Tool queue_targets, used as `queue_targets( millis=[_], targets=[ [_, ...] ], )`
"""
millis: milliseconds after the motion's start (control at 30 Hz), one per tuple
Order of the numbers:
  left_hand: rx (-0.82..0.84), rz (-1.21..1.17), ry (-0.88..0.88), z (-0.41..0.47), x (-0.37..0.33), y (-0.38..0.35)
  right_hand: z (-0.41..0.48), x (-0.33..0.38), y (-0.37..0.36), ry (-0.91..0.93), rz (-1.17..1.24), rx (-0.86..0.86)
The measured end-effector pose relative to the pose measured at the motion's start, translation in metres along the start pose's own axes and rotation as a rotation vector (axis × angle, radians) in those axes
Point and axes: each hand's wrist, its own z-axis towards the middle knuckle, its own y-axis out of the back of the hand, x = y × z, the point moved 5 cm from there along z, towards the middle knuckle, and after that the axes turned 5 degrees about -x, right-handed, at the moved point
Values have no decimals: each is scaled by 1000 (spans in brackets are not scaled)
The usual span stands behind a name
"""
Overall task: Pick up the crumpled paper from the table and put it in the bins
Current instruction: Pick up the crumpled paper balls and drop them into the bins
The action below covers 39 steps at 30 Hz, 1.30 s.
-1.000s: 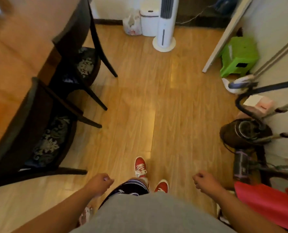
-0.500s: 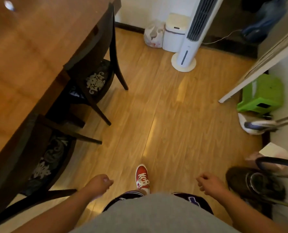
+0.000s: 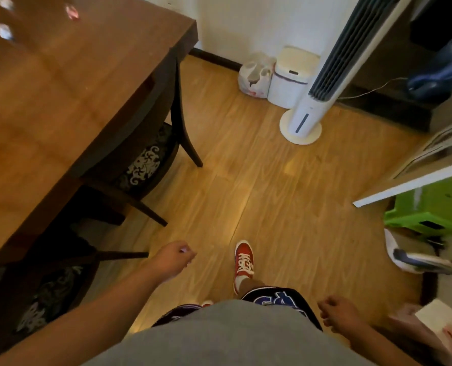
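The left hand (image 3: 173,257) is fisted round a pale scrap of crumpled paper (image 3: 184,250), near the table (image 3: 61,88). The right hand (image 3: 336,313) hangs loosely curled, holding nothing. By the far wall stands a white bin (image 3: 291,77), lid down, contents hidden. Just beside it is an open plastic bag (image 3: 254,77), contents unclear.

3 small things (image 3: 5,31) on the table (image 3: 61,88) were blurred past telling. The tower fan (image 3: 322,83) was cut off at the top edge, the white bin (image 3: 288,75) partly hidden behind it. The palm of the left hand (image 3: 173,260) was hidden by curled fingers (image 3: 185,256).
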Motion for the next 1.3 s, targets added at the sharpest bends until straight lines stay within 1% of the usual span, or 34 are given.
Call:
queue_targets(
  millis=[100,200,300,367,433,533,667,867,933,1000,1067,1133,1200,1300],
  targets=[
    [-49,-21,90,12,2,18,33,70,24,120,-100,5],
    [-121,-70,180,13,17,38,58,157,43,253,-220,9],
    [-195,-159,287,5,39,57,67,248,53,393,-314,13],
    [-204,-218,381,0,51,65,67,303,52,477,-375,43],
    [-206,-274,435,0,55,76,62,356,45,571,-423,85],
    [-208,-292,377,8,39,107,37,431,27,709,-449,149],
    [-273,-328,202,12,-4,179,-18,517,3,832,-430,206],
    [-327,-695,61,18,-39,291,-112,626,-27,1081,-407,321],
    [-381,-757,53,28,-44,324,-126,661,-37,1141,-440,328],
    [-450,-745,35,42,-48,353,-133,696,-50,1178,-463,354],
    [-508,-729,6,59,-52,380,-137,731,-65,1181,-490,405],
    [-533,-740,4,80,-54,403,-138,766,-79,1180,-534,455],
    [-539,-721,64,106,-52,420,-138,801,-92,1182,-569,515],
    [-627,-634,187,149,-45,438,-129,856,-108,1205,-612,516]
  ],
)
